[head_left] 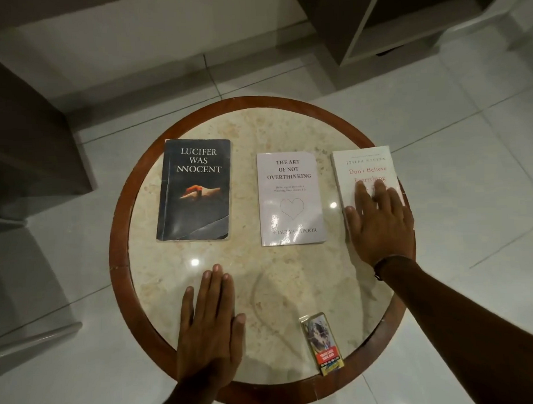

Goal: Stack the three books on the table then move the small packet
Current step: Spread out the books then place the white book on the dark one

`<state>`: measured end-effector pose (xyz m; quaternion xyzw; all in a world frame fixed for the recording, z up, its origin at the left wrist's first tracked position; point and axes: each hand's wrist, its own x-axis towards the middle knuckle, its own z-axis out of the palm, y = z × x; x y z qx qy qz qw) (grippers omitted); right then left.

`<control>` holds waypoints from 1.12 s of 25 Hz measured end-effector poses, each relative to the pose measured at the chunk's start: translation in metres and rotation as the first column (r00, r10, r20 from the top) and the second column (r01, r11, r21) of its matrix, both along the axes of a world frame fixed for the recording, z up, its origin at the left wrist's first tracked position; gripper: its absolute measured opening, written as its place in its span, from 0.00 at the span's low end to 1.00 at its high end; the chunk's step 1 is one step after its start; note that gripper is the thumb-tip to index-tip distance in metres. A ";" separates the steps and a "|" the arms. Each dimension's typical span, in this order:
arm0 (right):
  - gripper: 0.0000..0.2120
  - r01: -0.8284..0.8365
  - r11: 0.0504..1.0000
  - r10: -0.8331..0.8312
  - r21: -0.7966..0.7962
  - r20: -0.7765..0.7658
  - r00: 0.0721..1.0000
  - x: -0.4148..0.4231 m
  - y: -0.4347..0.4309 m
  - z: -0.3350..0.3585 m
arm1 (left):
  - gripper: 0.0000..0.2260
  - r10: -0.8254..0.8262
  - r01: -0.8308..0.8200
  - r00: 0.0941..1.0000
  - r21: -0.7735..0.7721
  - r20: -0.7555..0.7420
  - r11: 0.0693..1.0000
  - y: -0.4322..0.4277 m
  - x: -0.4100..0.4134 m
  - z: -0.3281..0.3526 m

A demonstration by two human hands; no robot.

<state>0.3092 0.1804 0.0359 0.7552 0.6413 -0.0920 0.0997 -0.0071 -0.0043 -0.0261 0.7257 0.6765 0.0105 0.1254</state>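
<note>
Left hand (210, 330) flat on table (256, 126)

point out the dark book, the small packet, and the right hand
dark book (195, 189), head view, middle of its front cover.
small packet (323, 343), head view, centre of its printed face.
right hand (379, 225), head view, back of the hand, flat on the rightmost book.

There is only one view, from a camera on the person's head. It looks steeply down and forward, from close above the round table (118, 237). Both hands come in from the bottom edge, and the whole tabletop fits in the frame. Beyond the hands the tiled floor (437, 120) is seen.
</note>
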 end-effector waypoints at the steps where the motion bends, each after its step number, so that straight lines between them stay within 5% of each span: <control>1: 0.34 0.024 1.000 -0.024 -0.014 0.010 1.000 -0.002 -0.001 0.003 | 0.32 -0.001 0.001 1.000 -0.004 0.001 1.000 0.000 -0.001 0.000; 5: 0.28 0.136 0.987 -0.132 0.086 -0.054 0.990 -0.050 0.004 0.024 | 0.31 -0.012 0.012 1.000 -0.012 0.015 1.000 0.000 0.002 0.002; 7: 0.29 0.252 0.968 -0.247 0.008 -0.183 0.952 -0.093 0.008 0.028 | 0.31 -0.009 0.010 1.000 -0.022 0.015 1.000 0.001 0.001 0.005; 12: 0.48 0.581 0.751 -0.659 -0.315 -0.299 0.690 -0.135 0.023 0.027 | 0.31 -0.009 0.010 1.000 -0.041 0.021 0.999 0.001 0.001 0.005; 14: 0.46 0.599 0.688 -0.725 -0.410 -0.418 0.547 -0.125 0.029 0.028 | 0.31 -0.011 0.012 1.000 -0.042 0.023 0.999 0.000 0.001 0.004; 18: 0.14 0.538 0.723 -0.676 -0.433 -0.605 0.421 -0.100 0.027 0.042 | 0.32 -0.009 0.011 0.999 -0.051 0.038 0.999 -0.001 0.003 0.002; 23: 0.10 0.463 0.823 -0.495 -0.329 -0.815 0.301 -0.111 0.026 0.080 | 0.32 0.004 -0.002 0.999 -0.055 0.044 0.999 0.000 0.001 0.000; 28: 0.11 0.367 0.835 -0.517 -0.410 -0.812 0.270 -0.200 0.048 0.059 | 0.32 0.008 -0.004 0.998 -0.061 0.062 0.998 0.001 0.003 0.003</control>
